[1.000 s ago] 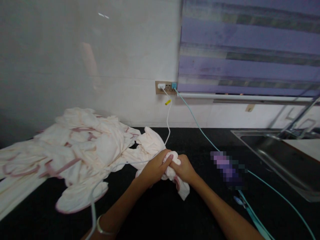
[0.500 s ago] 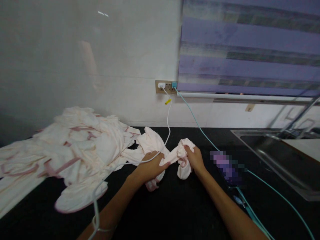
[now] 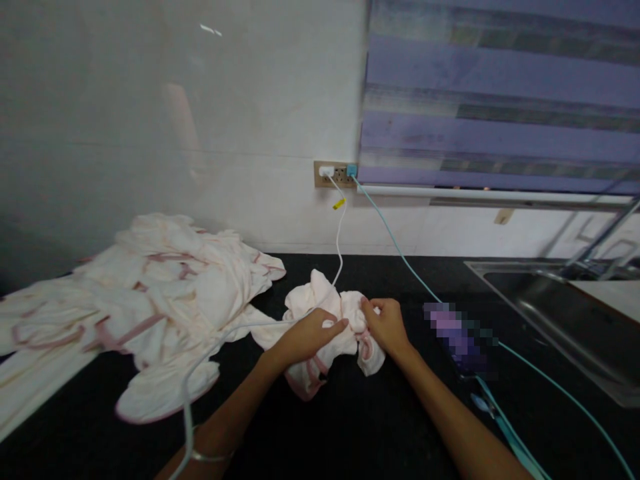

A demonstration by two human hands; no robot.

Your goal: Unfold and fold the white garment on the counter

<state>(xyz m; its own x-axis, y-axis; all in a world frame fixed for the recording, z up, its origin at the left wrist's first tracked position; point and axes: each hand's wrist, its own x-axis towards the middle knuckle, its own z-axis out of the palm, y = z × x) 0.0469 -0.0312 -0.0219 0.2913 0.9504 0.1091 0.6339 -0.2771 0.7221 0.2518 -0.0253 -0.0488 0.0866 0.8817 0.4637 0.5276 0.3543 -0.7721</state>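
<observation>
A small pale pink garment (image 3: 316, 295) with darker pink trim lies crumpled on the black counter, bunched between both hands. My left hand (image 3: 311, 335) is closed on its middle, thumb on top. My right hand (image 3: 389, 327) pinches the bunched right end, where a short rolled part hangs down. Left of them spreads a large heap of cream clothes (image 3: 200, 293) with pink edging, which touches or runs close to the garment. A white cable (image 3: 250, 325) passes over the heap's edge to my left hand and partly disappears behind the garment.
Wall sockets (image 3: 339, 175) hold a white plug and a teal plug. A teal cable (image 3: 400, 253) runs down to a blurred-out phone (image 3: 457, 340) right of my right hand. A steel sink (image 3: 530, 300) with a tap is set into the counter (image 3: 370, 433) at right.
My hands have come closer together, and the cloth stretched between them is now slack and bunched. The garment has shifted slightly right, away from the heap. The camera view has shifted slightly.
</observation>
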